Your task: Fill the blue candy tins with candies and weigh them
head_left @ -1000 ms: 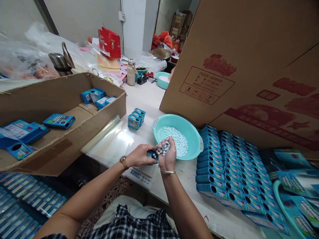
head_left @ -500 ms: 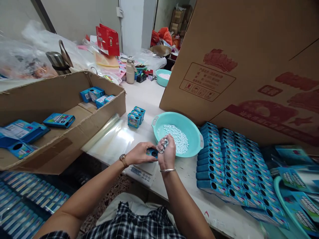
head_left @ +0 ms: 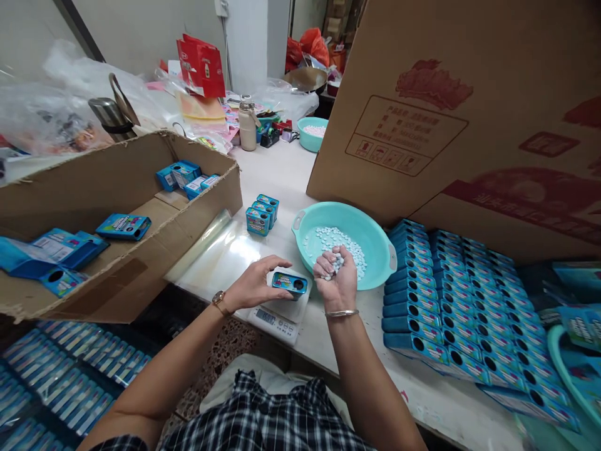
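Note:
My left hand (head_left: 255,285) has its thumb and fingers around a small blue box (head_left: 290,284) with a dark round hole at its right end. That box is over the plate of a white kitchen scale (head_left: 276,324), whose display is lit but too small to read surely. Palm up, my right hand (head_left: 337,282) curls around a handful of small pale candies (head_left: 334,265). It is just right of the box, over the near rim of a turquoise basin (head_left: 375,250). More pale candies (head_left: 345,241) lie in the basin.
Several blue boxes (head_left: 261,215) stand behind the scale. Rows of similar boxes (head_left: 455,313) fill the right. An open carton (head_left: 188,235) with flat and formed boxes is at left; a large carton (head_left: 422,207) rises behind the basin. Clear plastic film (head_left: 206,257) lies left of the scale.
My right hand has moved right, away from the box's hole, still with candies in it. The box now shows its printed top between my left fingers. The view has shifted slightly.

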`<state>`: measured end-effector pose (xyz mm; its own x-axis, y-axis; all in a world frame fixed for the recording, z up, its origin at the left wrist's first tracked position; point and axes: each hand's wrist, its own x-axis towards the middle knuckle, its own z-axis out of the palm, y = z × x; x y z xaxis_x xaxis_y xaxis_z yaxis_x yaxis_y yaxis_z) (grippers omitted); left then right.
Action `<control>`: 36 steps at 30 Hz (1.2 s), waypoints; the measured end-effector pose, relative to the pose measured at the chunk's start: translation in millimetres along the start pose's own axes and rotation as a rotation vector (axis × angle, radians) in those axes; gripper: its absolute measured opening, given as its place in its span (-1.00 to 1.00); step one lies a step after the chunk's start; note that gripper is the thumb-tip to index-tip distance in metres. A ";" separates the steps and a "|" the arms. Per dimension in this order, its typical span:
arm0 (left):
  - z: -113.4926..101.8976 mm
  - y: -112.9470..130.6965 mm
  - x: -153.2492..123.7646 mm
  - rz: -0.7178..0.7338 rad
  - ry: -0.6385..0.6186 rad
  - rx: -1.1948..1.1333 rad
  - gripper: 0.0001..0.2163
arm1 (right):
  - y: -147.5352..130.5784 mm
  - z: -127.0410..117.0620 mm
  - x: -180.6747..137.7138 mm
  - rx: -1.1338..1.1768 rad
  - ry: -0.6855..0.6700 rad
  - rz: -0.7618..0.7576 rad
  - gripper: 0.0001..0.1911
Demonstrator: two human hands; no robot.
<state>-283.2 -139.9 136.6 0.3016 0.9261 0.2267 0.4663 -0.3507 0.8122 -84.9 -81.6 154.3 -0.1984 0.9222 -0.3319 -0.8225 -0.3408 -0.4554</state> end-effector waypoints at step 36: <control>20.7 -30.1 -24.8 -0.201 0.024 -0.084 -0.37 | -68.2 -77.9 58.8 -1.764 0.022 -0.639 -0.76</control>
<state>-287.5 -155.2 95.4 0.1892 0.9796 0.0681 0.4434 -0.1471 0.8842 1.0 -18.3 101.5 -0.1057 0.9724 0.2079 0.6664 0.2244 -0.7110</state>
